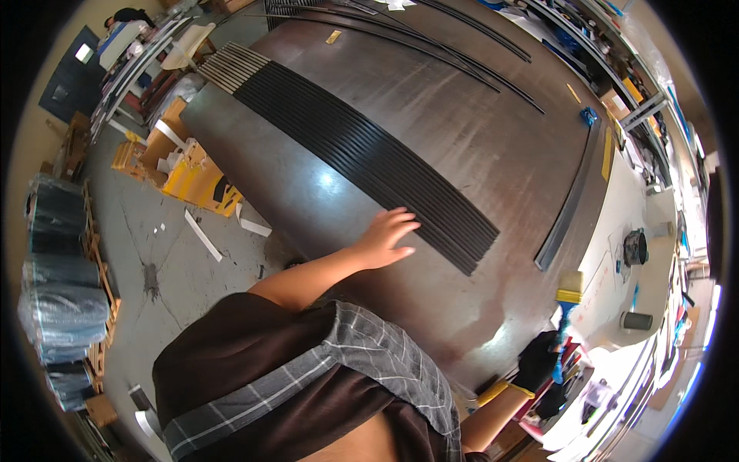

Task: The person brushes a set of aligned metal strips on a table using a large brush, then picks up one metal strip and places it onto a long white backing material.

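Gripping a brush [570, 296] with pale bristles and a blue handle, the black-gloved right hand [538, 360] stands well apart from the bare left hand [387, 237]. Left fingers spread loosely at the near edge of the rods [362, 152]; whether they touch, I cannot tell. Slim, straight and dark, the rods lie side by side like a ribbed mat on the smooth, brown table [439, 304], their far ends pale.
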`<control>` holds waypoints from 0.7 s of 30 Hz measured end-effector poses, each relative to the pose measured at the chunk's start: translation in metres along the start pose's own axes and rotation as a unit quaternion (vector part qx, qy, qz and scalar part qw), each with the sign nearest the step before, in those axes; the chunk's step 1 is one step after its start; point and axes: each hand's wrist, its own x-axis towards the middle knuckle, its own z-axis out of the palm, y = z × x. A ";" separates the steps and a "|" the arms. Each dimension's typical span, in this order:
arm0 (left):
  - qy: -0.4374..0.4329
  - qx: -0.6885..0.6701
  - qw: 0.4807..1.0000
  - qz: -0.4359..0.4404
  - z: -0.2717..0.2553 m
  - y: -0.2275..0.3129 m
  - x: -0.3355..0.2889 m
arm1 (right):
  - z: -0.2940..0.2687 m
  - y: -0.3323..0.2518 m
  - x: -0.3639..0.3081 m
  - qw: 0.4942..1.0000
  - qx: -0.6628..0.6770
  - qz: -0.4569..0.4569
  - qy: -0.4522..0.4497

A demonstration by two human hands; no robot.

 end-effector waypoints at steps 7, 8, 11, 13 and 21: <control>0.169 0.172 0.962 -0.129 -0.174 -0.168 -0.171 | 0.054 0.302 -0.100 0.996 0.007 0.040 0.078; 0.179 0.166 0.957 -0.155 -0.188 -0.185 -0.183 | 0.073 0.350 -0.103 0.999 0.010 0.009 0.045; 0.147 0.207 0.945 -0.207 -0.237 -0.221 -0.212 | 0.137 0.461 -0.098 0.994 -0.031 0.101 -0.003; 0.140 0.197 0.952 -0.186 -0.259 -0.250 -0.202 | 0.172 0.508 -0.094 0.992 -0.012 0.123 -0.009; 0.069 0.317 0.927 -0.189 -0.333 -0.376 -0.106 | 0.164 0.500 -0.040 0.996 -0.043 -0.015 0.078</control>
